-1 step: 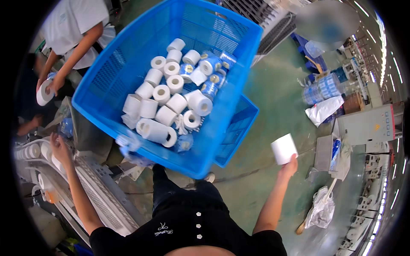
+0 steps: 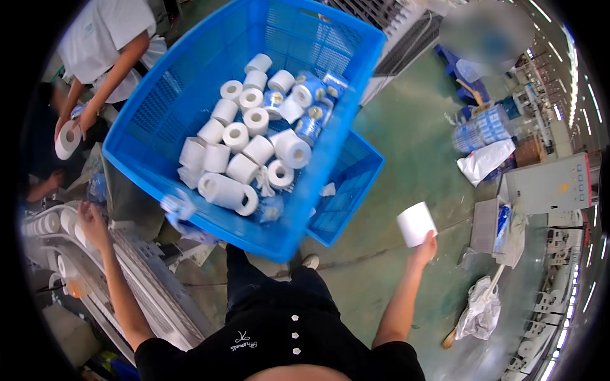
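Note:
My right hand [image 2: 424, 249] is closed on the lower edge of a white toilet roll [image 2: 415, 222], held out to the right above the floor. My left hand [image 2: 94, 225] is open beside a row of white toilet rolls [image 2: 49, 222] on the curved conveyor at the left; it holds nothing that I can see. In front of me is a large blue plastic crate [image 2: 254, 244]. Loose white toilet rolls [image 2: 257, 120] lie jumbled in it, along with several in blue printed wrap [image 2: 309, 127].
A second blue crate [image 2: 356, 190] sits partly under the big one. At the upper left a co-worker [image 2: 105, 32] holds another toilet roll [image 2: 67, 141]. To the right stand a grey control cabinet [image 2: 546, 185] and a grey bin [image 2: 485, 225]; a broom [image 2: 478, 311] wrapped in plastic lies nearby.
The crate and its rolls sit slightly further left in view. My right hand, with the toilet roll, has shifted slightly left. My left hand has barely moved.

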`<state>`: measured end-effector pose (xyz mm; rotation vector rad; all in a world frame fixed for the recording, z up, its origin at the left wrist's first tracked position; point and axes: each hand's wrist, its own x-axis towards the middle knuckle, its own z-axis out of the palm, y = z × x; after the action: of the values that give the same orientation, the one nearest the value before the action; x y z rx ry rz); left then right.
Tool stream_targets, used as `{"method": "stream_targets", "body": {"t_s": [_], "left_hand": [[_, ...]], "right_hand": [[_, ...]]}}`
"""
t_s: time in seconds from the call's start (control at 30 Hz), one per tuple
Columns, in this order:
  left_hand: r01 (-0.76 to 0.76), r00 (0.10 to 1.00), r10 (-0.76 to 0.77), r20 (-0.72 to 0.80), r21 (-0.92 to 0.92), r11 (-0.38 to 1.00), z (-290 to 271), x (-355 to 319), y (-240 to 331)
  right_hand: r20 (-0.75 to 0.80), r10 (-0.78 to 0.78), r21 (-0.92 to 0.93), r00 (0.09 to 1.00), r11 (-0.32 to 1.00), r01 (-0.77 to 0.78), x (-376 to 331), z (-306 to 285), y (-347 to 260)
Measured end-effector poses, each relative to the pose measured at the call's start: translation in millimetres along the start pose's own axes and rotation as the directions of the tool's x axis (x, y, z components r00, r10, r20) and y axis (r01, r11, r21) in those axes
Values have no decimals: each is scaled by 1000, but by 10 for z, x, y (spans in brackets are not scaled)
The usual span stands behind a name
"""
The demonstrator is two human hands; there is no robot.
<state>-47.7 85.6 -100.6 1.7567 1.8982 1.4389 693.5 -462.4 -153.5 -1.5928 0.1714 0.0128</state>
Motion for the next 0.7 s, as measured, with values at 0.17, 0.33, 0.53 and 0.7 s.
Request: {"method": "stream_targets", "body": {"t_s": [0.17, 0.33, 0.53, 0.7], "left_hand": [[-70, 997, 61, 46, 223, 972, 112, -1930, 732], [368, 329, -766, 553, 672, 643, 413, -3857, 907], [-120, -323, -610, 724, 607, 785, 1376, -5373, 1804], [215, -98, -497, 862, 506, 835, 2789, -5801, 2951]], "right_hand": [[-101, -19, -71, 995, 997, 12, 41, -502, 955], [591, -177, -322, 787, 843, 431, -339, -24, 457], [968, -17, -137, 249, 798, 587, 39, 136, 410], [950, 259, -312, 175, 766, 562, 1463, 371, 318]]}}
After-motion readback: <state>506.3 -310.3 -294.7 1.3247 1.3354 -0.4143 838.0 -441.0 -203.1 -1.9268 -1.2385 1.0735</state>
